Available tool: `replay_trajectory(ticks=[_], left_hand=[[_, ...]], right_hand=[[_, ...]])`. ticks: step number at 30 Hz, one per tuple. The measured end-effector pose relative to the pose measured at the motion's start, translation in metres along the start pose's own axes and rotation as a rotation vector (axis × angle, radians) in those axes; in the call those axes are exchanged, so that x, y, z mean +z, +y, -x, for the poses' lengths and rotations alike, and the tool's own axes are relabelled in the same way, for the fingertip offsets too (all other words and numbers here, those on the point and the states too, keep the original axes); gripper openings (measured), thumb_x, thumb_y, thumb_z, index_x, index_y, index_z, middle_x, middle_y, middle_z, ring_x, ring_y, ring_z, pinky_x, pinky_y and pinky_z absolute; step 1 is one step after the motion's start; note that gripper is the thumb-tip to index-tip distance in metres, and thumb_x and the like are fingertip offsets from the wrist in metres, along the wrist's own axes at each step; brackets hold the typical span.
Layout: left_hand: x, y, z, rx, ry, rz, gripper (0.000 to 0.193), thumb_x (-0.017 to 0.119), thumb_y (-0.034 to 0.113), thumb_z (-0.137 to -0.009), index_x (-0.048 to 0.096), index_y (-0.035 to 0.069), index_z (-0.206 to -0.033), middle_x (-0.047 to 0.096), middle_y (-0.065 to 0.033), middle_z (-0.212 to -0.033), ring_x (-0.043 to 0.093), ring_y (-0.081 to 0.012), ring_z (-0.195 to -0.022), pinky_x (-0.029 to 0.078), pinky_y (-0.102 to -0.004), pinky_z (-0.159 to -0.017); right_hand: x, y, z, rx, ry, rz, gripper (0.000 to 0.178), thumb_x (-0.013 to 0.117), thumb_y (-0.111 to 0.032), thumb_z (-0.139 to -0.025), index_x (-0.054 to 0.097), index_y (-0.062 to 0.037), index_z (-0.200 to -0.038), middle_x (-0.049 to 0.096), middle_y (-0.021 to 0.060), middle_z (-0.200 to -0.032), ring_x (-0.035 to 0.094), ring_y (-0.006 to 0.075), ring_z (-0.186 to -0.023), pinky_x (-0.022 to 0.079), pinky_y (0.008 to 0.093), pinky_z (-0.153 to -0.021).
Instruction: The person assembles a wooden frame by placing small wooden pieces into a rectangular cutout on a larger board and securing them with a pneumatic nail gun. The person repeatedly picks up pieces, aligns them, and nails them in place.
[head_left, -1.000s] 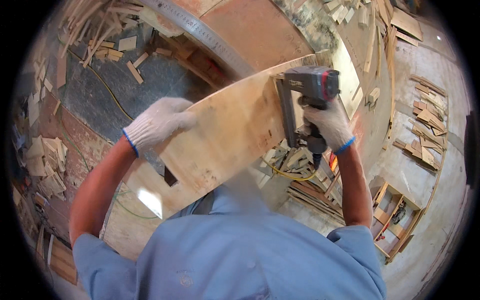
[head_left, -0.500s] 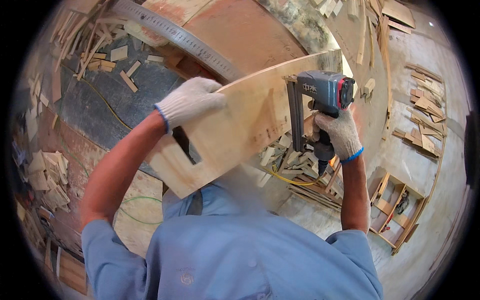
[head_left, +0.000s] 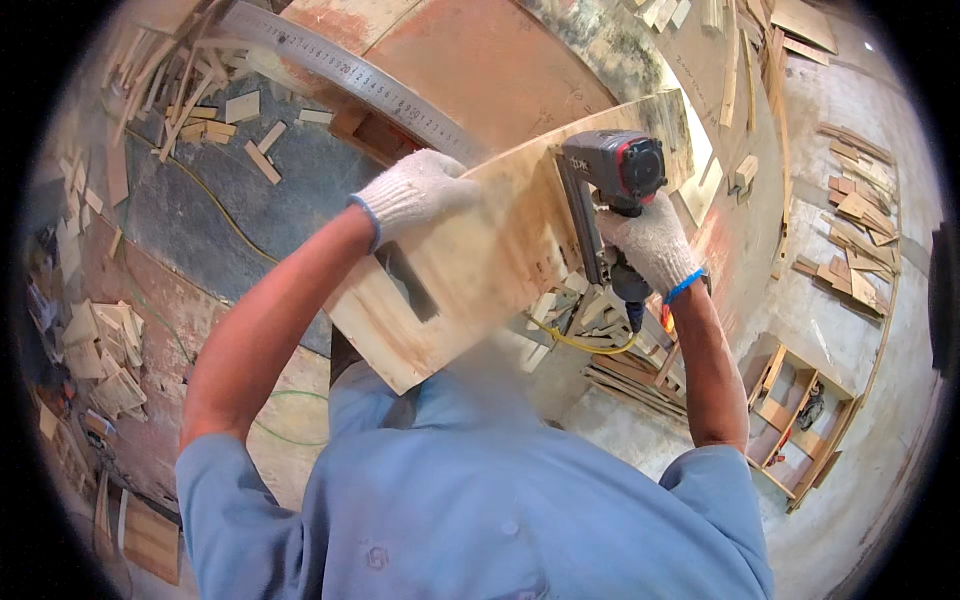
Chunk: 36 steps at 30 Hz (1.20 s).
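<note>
My left hand (head_left: 418, 195), in a white knit glove, is closed on the far-left edge of a pale plywood board (head_left: 480, 235). The board has a curved far edge and a rectangular slot (head_left: 408, 280) near its lower-left end. My right hand (head_left: 652, 240), gloved likewise, is wrapped round the handle of a grey and black air nail gun (head_left: 612, 165). The gun's long dark magazine (head_left: 580, 220) lies across the board's right part; whether its nose touches the wood I cannot tell. A yellow air hose (head_left: 590, 347) runs from the base of its handle.
A long steel ruler (head_left: 350, 75) lies on the work surface beyond the board. Wood offcuts (head_left: 262, 150) lie at the left, and a heap of scraps (head_left: 640, 375) is below the gun. At right are more wood pieces (head_left: 855, 225) and a compartmented wooden box (head_left: 800, 420).
The nail gun and my right hand have shifted left, and the gun has turned. My left hand has moved right, and the board's near end has swung slightly right.
</note>
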<state>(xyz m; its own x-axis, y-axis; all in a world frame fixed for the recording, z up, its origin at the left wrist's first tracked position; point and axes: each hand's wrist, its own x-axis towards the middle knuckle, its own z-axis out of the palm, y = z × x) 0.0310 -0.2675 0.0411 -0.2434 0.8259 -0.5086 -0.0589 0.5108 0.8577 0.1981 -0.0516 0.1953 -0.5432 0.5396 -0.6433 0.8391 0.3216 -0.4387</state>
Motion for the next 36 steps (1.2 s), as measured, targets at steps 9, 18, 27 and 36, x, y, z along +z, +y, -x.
replay_trajectory(ticks=[9, 18, 27, 36], left_hand=[[-0.022, -0.014, 0.028, 0.014, -0.1, -0.129, 0.056, 0.059, 0.049, -0.091, 0.071, -0.005, -0.098, 0.069, -0.0206, -0.083, 0.069, -0.0284, -0.079, 0.054, -0.0418, -0.076], [-0.018, -0.009, 0.033, -0.083, -0.115, -0.043, 0.048, 0.06, 0.044, -0.097, 0.068, -0.004, -0.094, 0.066, -0.0127, -0.079, 0.064, -0.02, -0.072, 0.055, -0.0392, -0.067], [-0.02, -0.017, 0.027, -0.037, -0.141, -0.111, 0.047, 0.062, 0.046, -0.097, 0.067, -0.001, -0.093, 0.061, -0.0065, -0.076, 0.062, -0.0164, -0.066, 0.055, -0.0366, -0.06], [-0.019, -0.015, 0.028, -0.055, -0.141, -0.104, 0.049, 0.062, 0.048, -0.097, 0.068, -0.001, -0.094, 0.061, -0.0065, -0.073, 0.063, -0.0163, -0.066, 0.055, -0.0366, -0.059]], right_hand=[[0.018, -0.005, 0.024, 0.037, -0.063, -0.102, 0.026, 0.069, -0.013, -0.089, 0.068, -0.0001, -0.111, 0.066, 0.0044, -0.078, 0.065, 0.0127, -0.068, 0.053, 0.0328, -0.061], [0.025, -0.013, 0.03, 0.066, -0.084, -0.078, 0.027, 0.069, -0.014, -0.089, 0.068, -0.0006, -0.112, 0.067, 0.0048, -0.078, 0.064, 0.0119, -0.065, 0.052, 0.0323, -0.059], [0.055, -0.046, 0.051, 0.096, -0.184, -0.127, 0.03, 0.066, -0.002, -0.089, 0.065, -0.0016, -0.118, 0.061, 0.0011, -0.074, 0.06, 0.011, -0.059, 0.05, 0.0297, -0.053], [0.06, -0.047, 0.052, 0.063, -0.175, 0.077, 0.029, 0.069, -0.007, -0.088, 0.066, 0.0004, -0.116, 0.067, 0.0031, -0.082, 0.063, 0.0093, -0.068, 0.054, 0.0322, -0.062]])
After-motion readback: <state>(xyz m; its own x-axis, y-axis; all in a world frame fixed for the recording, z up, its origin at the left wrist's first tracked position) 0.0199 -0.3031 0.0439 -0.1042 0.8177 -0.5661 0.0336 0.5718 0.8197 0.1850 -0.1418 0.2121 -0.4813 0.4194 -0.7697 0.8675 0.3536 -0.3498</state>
